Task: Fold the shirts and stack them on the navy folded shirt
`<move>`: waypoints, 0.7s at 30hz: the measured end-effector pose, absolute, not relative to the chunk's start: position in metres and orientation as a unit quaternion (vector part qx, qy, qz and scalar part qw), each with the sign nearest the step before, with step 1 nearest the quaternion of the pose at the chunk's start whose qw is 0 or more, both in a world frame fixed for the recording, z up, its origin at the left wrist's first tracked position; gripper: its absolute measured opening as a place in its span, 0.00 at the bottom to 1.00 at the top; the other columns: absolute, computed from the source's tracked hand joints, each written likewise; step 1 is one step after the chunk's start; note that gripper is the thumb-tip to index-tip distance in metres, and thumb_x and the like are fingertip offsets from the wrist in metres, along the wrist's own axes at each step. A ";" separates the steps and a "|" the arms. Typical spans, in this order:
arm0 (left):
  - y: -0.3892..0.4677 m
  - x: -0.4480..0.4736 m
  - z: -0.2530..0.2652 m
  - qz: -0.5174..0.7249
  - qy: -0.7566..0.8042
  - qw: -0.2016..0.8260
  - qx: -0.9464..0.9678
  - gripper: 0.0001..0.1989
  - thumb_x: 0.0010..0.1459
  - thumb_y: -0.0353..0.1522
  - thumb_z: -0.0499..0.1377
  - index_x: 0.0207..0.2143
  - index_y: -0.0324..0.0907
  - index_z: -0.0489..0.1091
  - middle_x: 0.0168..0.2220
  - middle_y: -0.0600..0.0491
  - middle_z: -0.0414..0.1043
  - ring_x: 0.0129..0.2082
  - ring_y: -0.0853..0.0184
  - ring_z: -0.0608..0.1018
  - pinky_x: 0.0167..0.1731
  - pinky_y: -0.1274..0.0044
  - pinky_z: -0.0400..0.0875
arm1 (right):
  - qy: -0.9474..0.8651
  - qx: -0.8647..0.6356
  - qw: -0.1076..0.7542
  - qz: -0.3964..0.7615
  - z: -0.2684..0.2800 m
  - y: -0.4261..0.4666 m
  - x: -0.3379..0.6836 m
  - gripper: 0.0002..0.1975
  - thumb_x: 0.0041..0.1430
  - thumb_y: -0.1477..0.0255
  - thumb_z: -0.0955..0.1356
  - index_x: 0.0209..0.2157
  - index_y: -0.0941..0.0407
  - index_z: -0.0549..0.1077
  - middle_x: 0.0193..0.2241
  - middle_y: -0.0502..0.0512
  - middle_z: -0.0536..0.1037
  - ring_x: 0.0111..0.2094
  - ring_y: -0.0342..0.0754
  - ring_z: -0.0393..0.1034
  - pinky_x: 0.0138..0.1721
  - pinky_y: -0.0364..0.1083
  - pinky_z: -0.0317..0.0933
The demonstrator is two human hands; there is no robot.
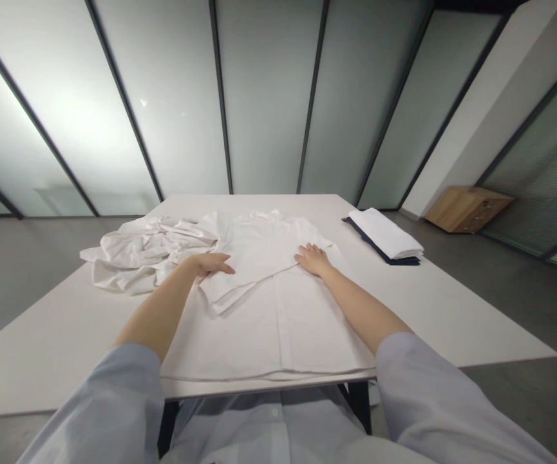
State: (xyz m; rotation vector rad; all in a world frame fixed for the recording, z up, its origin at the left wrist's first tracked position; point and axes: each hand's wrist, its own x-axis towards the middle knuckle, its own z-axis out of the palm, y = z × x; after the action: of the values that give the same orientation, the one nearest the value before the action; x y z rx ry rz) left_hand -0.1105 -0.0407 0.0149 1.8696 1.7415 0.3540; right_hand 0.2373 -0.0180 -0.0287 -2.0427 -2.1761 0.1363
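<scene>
A white button-front shirt (254,335) lies spread on the table, its hem along the near edge and its collar at the far end. One sleeve is laid slantwise across the shirt's front. At the shirt's left side, my left hand (212,263) rests on the sleeve with fingers stretched out and thumb apart. My right hand (313,259) lies flat with spread fingers on the cloth at the right, by the sleeve's upper part. Neither hand grips anything that I can see.
Crumpled white garments (147,251) lie heaped on the left of the white table (456,322). At the right is a folded white garment (384,232) on top of dark folded cloth (398,261). Beyond stand frosted glass panels (268,96) and a low wooden cabinet (466,209).
</scene>
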 end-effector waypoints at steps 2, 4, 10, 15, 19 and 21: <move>-0.044 -0.113 0.018 0.112 0.597 0.401 0.685 0.34 0.37 0.44 0.69 0.50 0.47 0.70 0.46 0.48 0.77 0.46 0.59 0.77 0.43 0.73 0.73 | -0.736 -0.674 0.033 0.046 -0.030 -0.018 0.237 0.29 0.65 0.57 0.56 0.63 0.54 0.58 0.66 0.62 0.53 0.65 0.59 0.46 0.61 0.57 0.42; -0.047 -0.115 0.021 0.105 0.524 0.508 0.675 0.37 0.35 0.44 0.69 0.51 0.47 0.69 0.45 0.49 0.77 0.45 0.58 0.77 0.42 0.73 0.73 | -0.745 -0.665 0.022 0.039 -0.030 -0.018 0.240 0.30 0.65 0.56 0.54 0.64 0.53 0.56 0.66 0.62 0.52 0.66 0.59 0.45 0.61 0.57 0.42; -0.026 -0.106 0.018 0.154 0.593 0.303 0.731 0.35 0.48 0.42 0.63 0.58 0.42 0.63 0.42 0.48 0.77 0.42 0.59 0.78 0.43 0.72 0.71 | -0.763 -0.645 0.036 0.010 -0.031 -0.017 0.252 0.29 0.65 0.55 0.54 0.62 0.54 0.59 0.65 0.64 0.55 0.64 0.58 0.49 0.61 0.56 0.44; -0.008 -0.074 0.008 0.127 0.581 0.073 0.800 0.26 0.56 0.39 0.55 0.56 0.41 0.65 0.52 0.45 0.72 0.51 0.59 0.74 0.52 0.71 0.65 | -0.764 -0.643 0.048 0.001 -0.032 -0.018 0.251 0.27 0.65 0.56 0.55 0.59 0.53 0.63 0.63 0.63 0.59 0.63 0.57 0.52 0.59 0.55 0.46; -0.018 -0.046 -0.009 0.059 0.575 0.035 0.815 0.28 0.60 0.44 0.51 0.58 0.40 0.62 0.60 0.43 0.63 0.61 0.57 0.65 0.58 0.69 0.57 | -0.749 -0.660 0.059 -0.011 -0.031 -0.020 0.251 0.28 0.65 0.55 0.56 0.60 0.55 0.61 0.65 0.65 0.55 0.65 0.59 0.47 0.60 0.57 0.43; -0.025 -0.039 -0.020 0.058 0.589 0.018 0.806 0.29 0.61 0.45 0.48 0.60 0.40 0.60 0.63 0.42 0.58 0.63 0.56 0.61 0.59 0.66 0.55 | -0.743 -0.666 0.060 -0.012 -0.031 -0.021 0.251 0.28 0.65 0.55 0.56 0.61 0.55 0.61 0.65 0.65 0.55 0.64 0.59 0.48 0.60 0.56 0.43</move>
State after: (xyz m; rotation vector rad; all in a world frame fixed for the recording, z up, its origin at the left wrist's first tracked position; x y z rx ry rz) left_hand -0.0388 -0.0248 -0.0196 2.5033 1.8288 0.1802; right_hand 0.2508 -0.0205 -0.0306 -2.0170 -2.2497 -0.0364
